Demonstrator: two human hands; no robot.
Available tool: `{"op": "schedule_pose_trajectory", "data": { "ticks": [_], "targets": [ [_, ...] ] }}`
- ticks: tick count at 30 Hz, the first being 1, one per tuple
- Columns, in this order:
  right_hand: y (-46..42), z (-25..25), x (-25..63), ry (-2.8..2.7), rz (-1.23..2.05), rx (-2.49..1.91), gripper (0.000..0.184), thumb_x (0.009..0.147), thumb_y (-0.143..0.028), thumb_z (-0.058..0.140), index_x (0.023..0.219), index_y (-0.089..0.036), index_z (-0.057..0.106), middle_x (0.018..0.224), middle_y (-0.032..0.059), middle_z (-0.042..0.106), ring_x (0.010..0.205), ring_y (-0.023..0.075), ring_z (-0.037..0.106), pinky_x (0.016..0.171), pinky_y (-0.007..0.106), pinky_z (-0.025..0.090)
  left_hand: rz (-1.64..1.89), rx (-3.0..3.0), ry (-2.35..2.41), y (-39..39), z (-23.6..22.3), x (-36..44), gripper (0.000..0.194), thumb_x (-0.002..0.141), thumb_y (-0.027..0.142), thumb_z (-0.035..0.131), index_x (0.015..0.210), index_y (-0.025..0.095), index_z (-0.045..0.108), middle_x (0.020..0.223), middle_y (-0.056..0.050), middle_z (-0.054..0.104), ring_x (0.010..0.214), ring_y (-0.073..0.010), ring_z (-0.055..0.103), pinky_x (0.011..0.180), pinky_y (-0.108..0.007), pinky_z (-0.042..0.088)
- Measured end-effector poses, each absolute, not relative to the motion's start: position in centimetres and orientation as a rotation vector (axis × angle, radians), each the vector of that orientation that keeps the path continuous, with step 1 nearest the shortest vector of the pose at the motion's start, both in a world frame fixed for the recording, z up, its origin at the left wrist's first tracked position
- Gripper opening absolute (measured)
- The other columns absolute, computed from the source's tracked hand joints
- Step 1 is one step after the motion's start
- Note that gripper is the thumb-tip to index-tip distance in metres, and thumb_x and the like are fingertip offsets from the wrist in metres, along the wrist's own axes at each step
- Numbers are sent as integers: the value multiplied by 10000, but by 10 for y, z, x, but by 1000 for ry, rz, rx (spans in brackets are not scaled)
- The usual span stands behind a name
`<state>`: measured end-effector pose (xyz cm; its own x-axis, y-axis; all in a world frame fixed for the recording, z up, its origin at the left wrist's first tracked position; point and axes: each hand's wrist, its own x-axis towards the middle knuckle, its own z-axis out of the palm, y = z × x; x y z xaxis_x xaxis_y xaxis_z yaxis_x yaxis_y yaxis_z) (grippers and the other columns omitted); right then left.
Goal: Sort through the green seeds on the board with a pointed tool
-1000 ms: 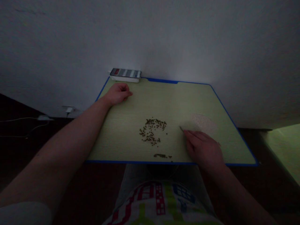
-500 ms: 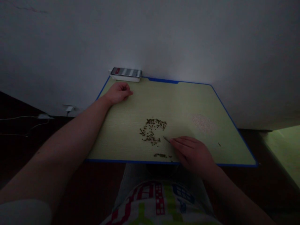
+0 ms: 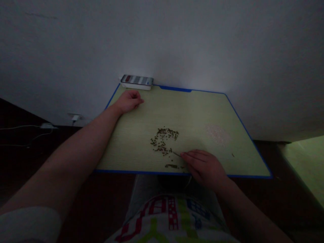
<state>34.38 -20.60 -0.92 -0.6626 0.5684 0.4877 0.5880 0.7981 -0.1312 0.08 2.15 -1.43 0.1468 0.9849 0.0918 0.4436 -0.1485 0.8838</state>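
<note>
My right hand (image 3: 205, 167) is closed round a slim, pointed tool (image 3: 176, 154), whose exact kind I cannot make out. The tool's tip reaches the lower right edge of a loose ring of small dark green beans or seeds (image 3: 162, 141). A short row of the same grains (image 3: 172, 166) lies by the board's front edge, left of my right hand. At the far left of the tabletop, my left hand (image 3: 129, 100) rests with its fingers curled in and nothing visible in them. On the right is a patch of pale, rice-like grains (image 3: 218, 135).
The pale green tabletop (image 3: 197, 111) has a blue rim and stands against a grey wall. A white box with a dark striped top (image 3: 137, 82) sits at its back left corner. A small dark sliver (image 3: 233, 155) lies at the right. Cables and a plug (image 3: 75, 117) are at the left.
My right hand has moved slightly left, bringing the tool's tip to the edge of the dark grains. One grain now lies apart just below that edge. My left hand stays put.
</note>
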Motion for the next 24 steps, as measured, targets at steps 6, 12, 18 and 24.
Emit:
{"op": "schedule_pose_trajectory", "data": {
  "ticks": [6,12,18,24],
  "targets": [
    [-197,-12,339,-2491,-25,-940,351,954,-97,483,1202,-129,729,1013,110,817,872,223,770,821,379,654,926,1691,1407,20,-11,2,239,697,282,688,600,217,480,433,40,476,415,-83,364,460,-245,268],
    [-191,-6,339,-2548,5,-883,388,937,-86,469,1220,-145,729,1068,97,816,915,216,771,849,380,650,908,1702,1417,19,-10,3,239,709,266,689,607,213,479,452,36,472,443,-90,373,475,-250,282],
    [-204,-2,348,-2578,14,-820,370,947,-102,462,1206,-147,722,1062,90,816,919,206,774,846,367,651,923,1721,1392,22,-14,1,237,696,270,696,607,211,484,458,36,477,444,-85,381,472,-248,280],
    [-209,-1,355,-2565,-24,-794,347,961,-106,452,1172,-152,723,1025,77,822,889,186,780,821,325,651,943,1755,1387,26,-20,-3,253,668,331,708,596,213,496,446,45,485,444,-85,381,481,-248,300]
  ]
}}
